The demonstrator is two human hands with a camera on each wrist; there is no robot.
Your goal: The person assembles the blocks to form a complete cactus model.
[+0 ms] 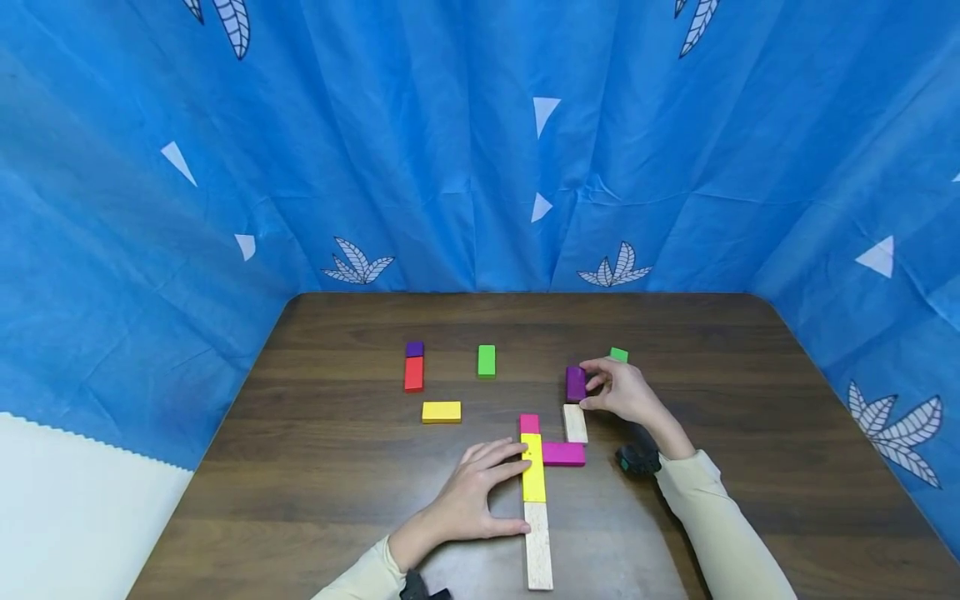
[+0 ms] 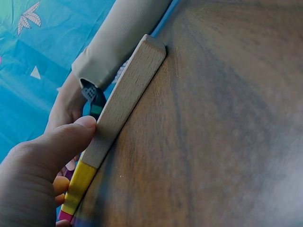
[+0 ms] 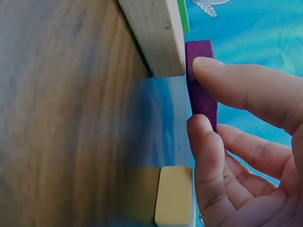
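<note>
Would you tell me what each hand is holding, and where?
The right hand pinches the purple block by its sides; the left hand only rests against the line of blocks.

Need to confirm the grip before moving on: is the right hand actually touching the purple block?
Touching. In the right wrist view, the right hand pinches the purple block, thumb and finger pressed to its sides. The head view agrees.

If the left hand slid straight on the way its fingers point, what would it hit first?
The left hand points right, its fingers already touching the yellow block. Straight beyond it lies the magenta block, which probably comes next; the exact line is hard to judge.
</note>
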